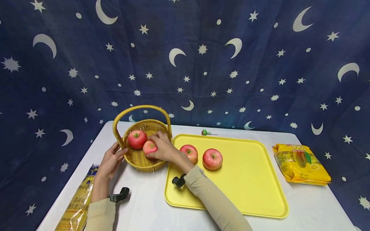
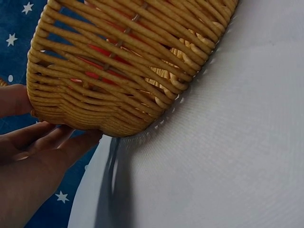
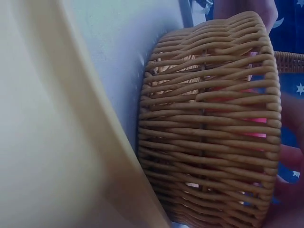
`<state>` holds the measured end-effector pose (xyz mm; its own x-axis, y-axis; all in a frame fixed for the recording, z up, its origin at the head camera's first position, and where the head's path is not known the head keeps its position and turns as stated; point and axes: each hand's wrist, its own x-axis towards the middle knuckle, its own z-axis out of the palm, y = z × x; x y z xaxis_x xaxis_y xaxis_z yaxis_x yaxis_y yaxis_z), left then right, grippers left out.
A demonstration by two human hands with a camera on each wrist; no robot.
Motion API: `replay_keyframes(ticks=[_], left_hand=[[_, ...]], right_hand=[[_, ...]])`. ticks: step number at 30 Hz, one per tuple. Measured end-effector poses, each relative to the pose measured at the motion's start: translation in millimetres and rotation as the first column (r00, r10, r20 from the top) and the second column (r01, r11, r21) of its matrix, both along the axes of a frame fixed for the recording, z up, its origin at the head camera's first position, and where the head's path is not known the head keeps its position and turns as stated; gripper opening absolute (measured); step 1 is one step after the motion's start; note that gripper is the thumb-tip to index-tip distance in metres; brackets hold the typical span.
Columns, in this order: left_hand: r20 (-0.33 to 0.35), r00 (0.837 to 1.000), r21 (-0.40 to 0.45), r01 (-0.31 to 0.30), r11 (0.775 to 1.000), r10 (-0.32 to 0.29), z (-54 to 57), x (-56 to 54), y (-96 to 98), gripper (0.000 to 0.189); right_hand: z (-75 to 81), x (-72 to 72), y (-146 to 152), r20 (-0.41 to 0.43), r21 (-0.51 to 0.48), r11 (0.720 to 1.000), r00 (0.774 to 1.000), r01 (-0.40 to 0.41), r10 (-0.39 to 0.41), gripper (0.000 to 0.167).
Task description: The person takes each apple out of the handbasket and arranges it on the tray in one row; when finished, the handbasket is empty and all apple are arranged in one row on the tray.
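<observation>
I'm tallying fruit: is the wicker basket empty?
Not empty: the basket holds an apple, and the right hand grips another apple within its rim.

**Item count, all kinds seen**

4 apples: 2 at the basket, 2 on the tray. 1 basket with 1 handle. 1 tray. 1 lollipop. 1 yellow bag. 1 pasta pack. 1 table. 1 backdrop cloth. 1 left hand, 1 right hand, so 2 total. 2 wrist cameras, 1 each side.

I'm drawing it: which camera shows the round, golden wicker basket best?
The head view: it shows the basket, handle and all, partly behind the right hand. Both wrist views show mostly its woven side, cropped.
</observation>
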<state>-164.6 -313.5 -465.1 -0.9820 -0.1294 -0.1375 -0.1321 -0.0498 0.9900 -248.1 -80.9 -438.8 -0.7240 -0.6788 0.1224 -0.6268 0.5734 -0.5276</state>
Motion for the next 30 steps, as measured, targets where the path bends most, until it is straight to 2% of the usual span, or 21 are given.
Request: replay_keyframes(ticks=[6, 15, 19, 24, 30], left_hand=[[0.006, 1.000, -0.003, -0.001, 1.000, 0.001, -0.8, -0.6, 1.5, 0.071], [0.001, 1.000, 0.000, 0.014, 1.000, -0.014, -3.2, -1.0, 5.0, 0.071], [-0.010, 1.000, 0.017, 0.023, 1.000, -0.023, -3.4, -0.4, 4.8, 0.070], [-0.006, 1.000, 0.023, 0.026, 0.999, -0.026, -2.6, 2.3, 1.6, 0.070], [-0.012, 1.000, 0.018, 0.029, 0.999, -0.029, 0.0, 2.4, -1.5, 0.070]], right_hand=[[0.1, 3.3, 3.1, 0.083, 0.015, 1.000, 0.996, -0.014, 0.013, 0.075], [-1.7, 8.0, 5.1, 0.055, 0.070, 0.998, 0.998, -0.002, -0.002, 0.078], [-2.9, 9.8, 6.5, 0.027, 0.031, 0.999, 0.999, 0.019, -0.020, 0.074], [-2.6, 13.2, 9.8, 0.035, -0.065, 0.998, 0.999, 0.013, -0.011, 0.073], [5.5, 21.9, 18.8, 0.053, -0.199, 0.980, 0.999, 0.000, 0.011, 0.071]])
